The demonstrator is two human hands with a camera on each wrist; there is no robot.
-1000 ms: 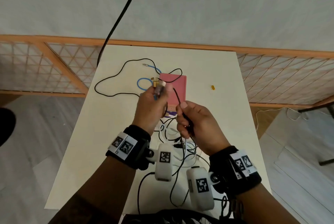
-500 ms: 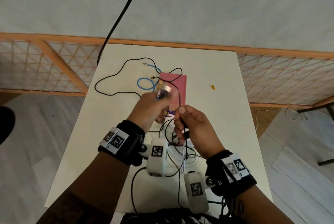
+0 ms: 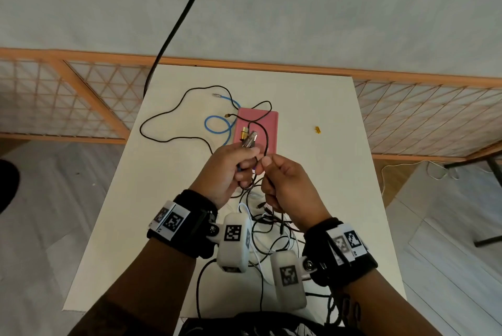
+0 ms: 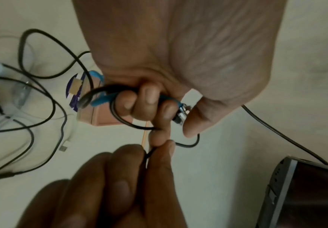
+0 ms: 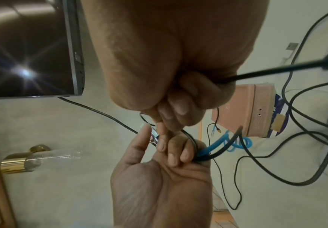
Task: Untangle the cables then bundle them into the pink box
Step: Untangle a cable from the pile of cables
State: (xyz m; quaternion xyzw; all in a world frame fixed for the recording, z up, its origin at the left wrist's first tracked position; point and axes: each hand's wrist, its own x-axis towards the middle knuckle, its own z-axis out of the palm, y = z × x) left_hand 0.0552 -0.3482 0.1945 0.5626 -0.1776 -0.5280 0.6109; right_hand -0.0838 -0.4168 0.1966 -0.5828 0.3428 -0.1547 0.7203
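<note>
The pink box [image 3: 269,121] lies closed at the table's middle back, also seen in the right wrist view as the pink box [image 5: 243,111]. Above its near edge my left hand [image 3: 244,162] grips a bunch of cable ends: a blue cable [image 4: 104,98], a black cable [image 4: 120,118] and metal plugs [image 3: 249,138]. My right hand [image 3: 267,166] touches the left and pinches a thin black cable [image 4: 149,152] between thumb and fingers. A loose blue loop [image 3: 217,128] and a long black cable [image 3: 168,115] lie left of the box. A tangle of black and white cables [image 3: 271,229] sits under my wrists.
The white table [image 3: 326,186] stands against a wooden lattice rail [image 3: 81,96]. A small yellow piece [image 3: 317,130] lies right of the box. A thick black cable [image 3: 179,23] hangs down at the back left. More cables trail over the near edge.
My hands have closed in on each other: the right hand moved left until its thumb meets the left hand's fingers. The plugs in the left hand shifted slightly right, over the box.
</note>
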